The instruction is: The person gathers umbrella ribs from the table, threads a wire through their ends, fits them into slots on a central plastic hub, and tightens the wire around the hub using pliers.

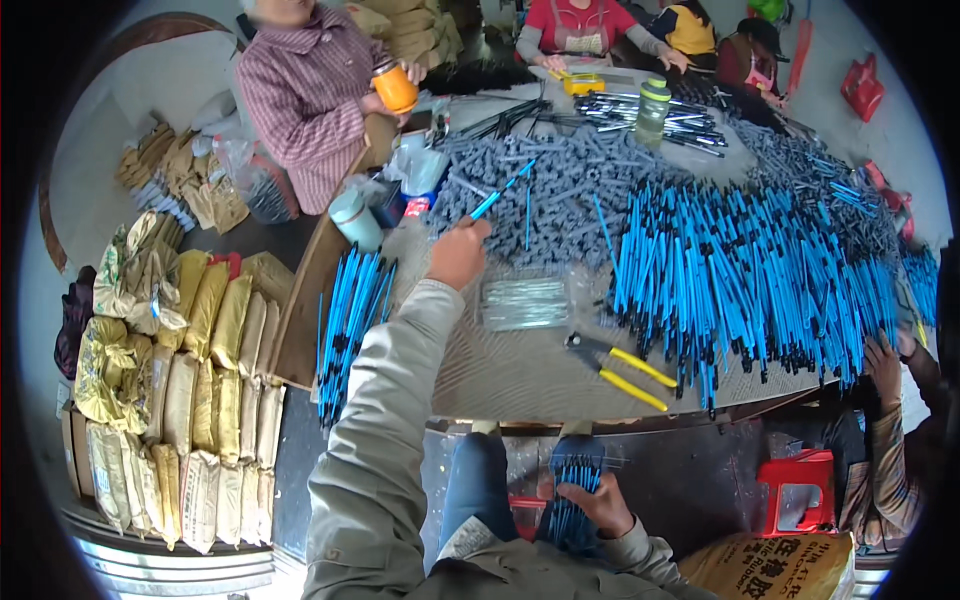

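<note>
My left hand reaches out over the table, its fingers closed around a thin blue rod with a dark section near its upper end. That rod slants up and right over a heap of small grey plastic tubes. Low in front of my lap, my right hand grips a bundle of thin blue rods, with fine wire-like ends sticking out at the top. Just right of my left hand, a packet of pale thin sticks lies on the table. Yellow-handled pliers rest near the front edge.
A large pile of blue rods with black ends covers the table's right side; a smaller bunch lies at its left end. A pale green cup and a water bottle stand there. Stacked sacks, a red stool and several people surround the table.
</note>
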{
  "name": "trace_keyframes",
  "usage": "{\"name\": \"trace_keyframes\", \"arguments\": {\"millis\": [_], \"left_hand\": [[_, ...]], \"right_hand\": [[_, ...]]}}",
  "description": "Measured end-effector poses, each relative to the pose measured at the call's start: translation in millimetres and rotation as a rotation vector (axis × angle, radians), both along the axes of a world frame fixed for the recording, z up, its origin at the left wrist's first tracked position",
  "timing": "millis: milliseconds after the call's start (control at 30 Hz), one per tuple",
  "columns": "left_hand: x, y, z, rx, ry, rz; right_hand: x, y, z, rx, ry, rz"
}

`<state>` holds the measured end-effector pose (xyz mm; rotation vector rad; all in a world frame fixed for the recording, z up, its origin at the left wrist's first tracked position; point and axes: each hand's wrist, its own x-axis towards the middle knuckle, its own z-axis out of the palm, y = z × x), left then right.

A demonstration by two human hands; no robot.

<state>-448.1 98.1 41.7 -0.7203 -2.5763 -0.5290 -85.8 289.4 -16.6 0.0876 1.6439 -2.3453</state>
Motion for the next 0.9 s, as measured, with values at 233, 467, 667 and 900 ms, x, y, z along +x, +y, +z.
{"name": "trace_keyframes", "arguments": {"millis": [233, 467, 667, 900], "left_hand": [[-11.0, -0.8, -5.6, -0.138, -0.098, -0.007], [-9.5, -27.2, 27.7, 0.018, 0.155, -0.218], [66.9, 0.7, 103.9, 0.614, -0.353, -0.391], [125.2, 33.3, 208.8, 0.293, 0.505, -0.539]], "right_hand": [[-5.1, -1.7, -0.8, -0.118, -0.022, 0.012], [-0.8, -6.1, -3.4, -0.113, 0.016, 0.055], [7.7, -9.0, 2.4, -0.104, -0.014, 0.023], [18.3, -10.7, 6.0, -0.084, 0.081, 0.065]]}}
